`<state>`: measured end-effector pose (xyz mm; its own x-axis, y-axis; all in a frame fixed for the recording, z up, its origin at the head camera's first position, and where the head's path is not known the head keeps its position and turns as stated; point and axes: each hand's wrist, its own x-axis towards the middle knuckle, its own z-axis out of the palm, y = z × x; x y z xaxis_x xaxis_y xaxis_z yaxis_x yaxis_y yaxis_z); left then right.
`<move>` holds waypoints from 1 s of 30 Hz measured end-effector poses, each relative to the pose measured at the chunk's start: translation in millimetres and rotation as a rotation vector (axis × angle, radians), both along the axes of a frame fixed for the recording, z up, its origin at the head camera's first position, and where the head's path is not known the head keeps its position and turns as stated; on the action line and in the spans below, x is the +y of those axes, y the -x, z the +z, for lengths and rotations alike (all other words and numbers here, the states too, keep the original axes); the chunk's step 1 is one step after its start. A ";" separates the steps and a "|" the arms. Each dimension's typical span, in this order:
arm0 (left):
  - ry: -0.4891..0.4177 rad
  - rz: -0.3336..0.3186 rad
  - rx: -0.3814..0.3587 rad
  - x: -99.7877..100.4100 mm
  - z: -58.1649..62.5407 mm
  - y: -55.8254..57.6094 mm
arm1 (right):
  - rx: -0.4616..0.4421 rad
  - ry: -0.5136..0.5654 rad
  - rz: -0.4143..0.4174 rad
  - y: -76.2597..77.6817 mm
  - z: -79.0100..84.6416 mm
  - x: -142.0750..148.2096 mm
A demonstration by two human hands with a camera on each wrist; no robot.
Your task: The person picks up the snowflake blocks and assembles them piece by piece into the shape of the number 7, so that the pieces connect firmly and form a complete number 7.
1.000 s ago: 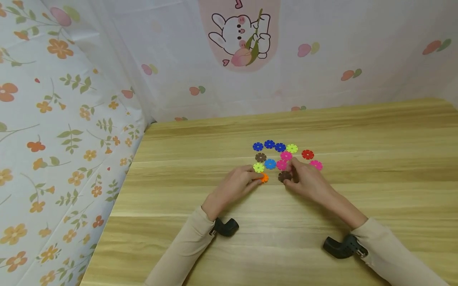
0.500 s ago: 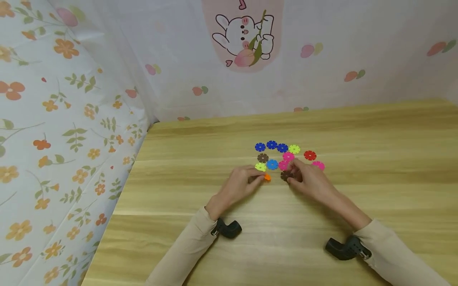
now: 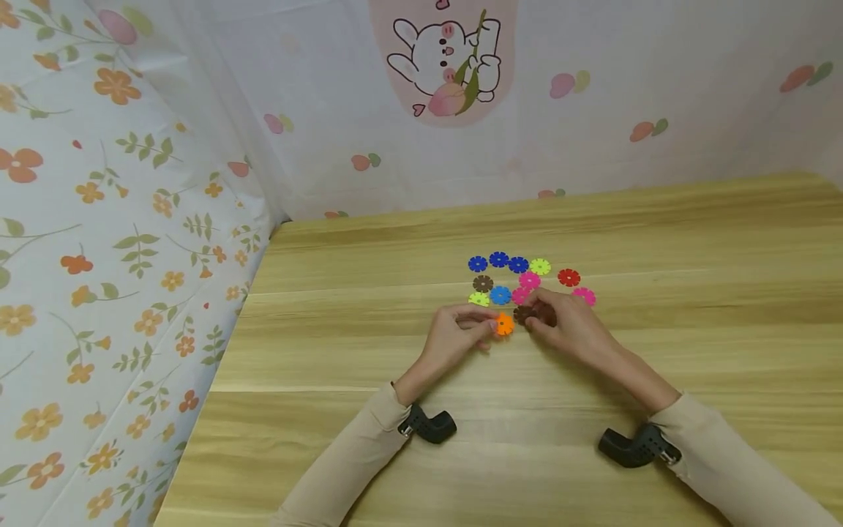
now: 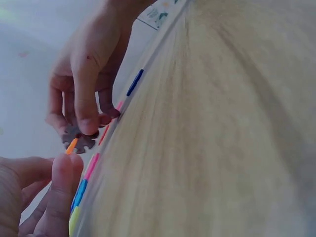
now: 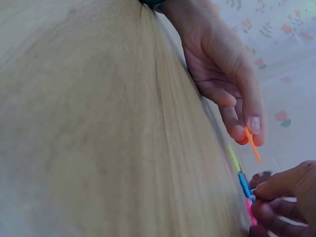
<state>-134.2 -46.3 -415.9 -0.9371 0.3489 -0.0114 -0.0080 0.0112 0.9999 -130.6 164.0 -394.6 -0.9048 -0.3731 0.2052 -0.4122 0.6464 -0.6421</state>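
Observation:
My left hand [image 3: 457,337] pinches an orange notched plastic disc [image 3: 505,325] at its left edge, thumb against fingers. The right wrist view shows this orange disc [image 5: 252,144] edge-on, raised off the table. In my right hand [image 3: 571,326], a dark brown notched disc [image 3: 522,315] is pinched between thumb and fingers. Seen from the left wrist, the orange disc's edge overlaps the brown disc [image 4: 84,143] at its notched rim. Just beyond the hands lie a light blue disc [image 3: 500,296], a yellow-green disc [image 3: 478,299] and a pink disc [image 3: 530,280].
Three dark blue discs [image 3: 498,260] lie in a row at the back, beside another yellow-green disc [image 3: 540,266]. A red disc [image 3: 569,277] and a pink one [image 3: 584,296] lie right of them. Patterned curtains [image 3: 309,110] border the wooden table [image 3: 369,278].
My left hand has lifted the orange disc from the table and moved it right, close to the brown disc. The right hand stays nearly in place and has drawn the brown disc up slightly.

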 end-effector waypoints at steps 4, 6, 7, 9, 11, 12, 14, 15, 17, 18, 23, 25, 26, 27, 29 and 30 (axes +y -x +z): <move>-0.050 0.030 -0.019 0.1 1.2 -0.4 | -0.009 0.136 -0.081 -5.4 -2.9 -5.6; -0.074 0.059 -0.026 0.1 1.7 -0.5 | -0.040 0.243 -0.116 -9.4 -5.2 -10.7; -0.082 0.074 -0.030 0.3 1.8 0.0 | -0.065 0.295 -0.126 -11.3 -6.2 -13.1; -0.098 0.103 -0.035 0.8 2.0 1.0 | -0.117 0.375 -0.119 -13.5 -7.5 -16.7; -0.105 0.131 -0.047 1.6 2.5 1.8 | -0.127 0.386 -0.097 -14.5 -8.9 -18.3; -0.100 0.136 -0.053 2.1 2.5 1.9 | -0.130 0.377 -0.084 -14.5 -9.8 -18.5; -0.095 0.147 -0.067 3.0 2.5 1.1 | -0.128 0.359 -0.057 -14.9 -11.0 -18.3; -0.092 0.151 -0.074 3.3 2.1 0.7 | -0.125 0.351 -0.044 -15.1 -12.1 -18.1; -0.095 0.153 -0.091 3.1 1.3 0.2 | -0.124 0.344 -0.028 -15.4 -14.5 -18.0; -0.101 0.149 -0.097 2.7 1.0 0.0 | -0.123 0.347 -0.027 -15.4 -15.6 -18.1; -0.137 0.134 -0.118 -1.1 0.4 -0.1 | -0.086 0.334 -0.039 -14.5 -19.8 -19.6; -0.143 0.123 -0.112 -1.8 1.0 -0.1 | -0.063 0.328 -0.043 -13.6 -20.7 -19.9; -0.144 0.118 -0.110 -2.1 1.1 0.3 | -0.058 0.328 -0.041 -13.3 -21.2 -20.1; -0.146 0.115 -0.110 -2.1 1.4 0.6 | -0.052 0.329 -0.040 -13.0 -21.6 -20.2; -0.150 0.114 -0.107 -1.9 1.9 1.3 | -0.049 0.341 -0.041 -12.4 -22.6 -20.0; -0.151 0.114 -0.113 -1.8 1.9 1.4 | -0.047 0.344 -0.041 -12.6 -23.4 -19.8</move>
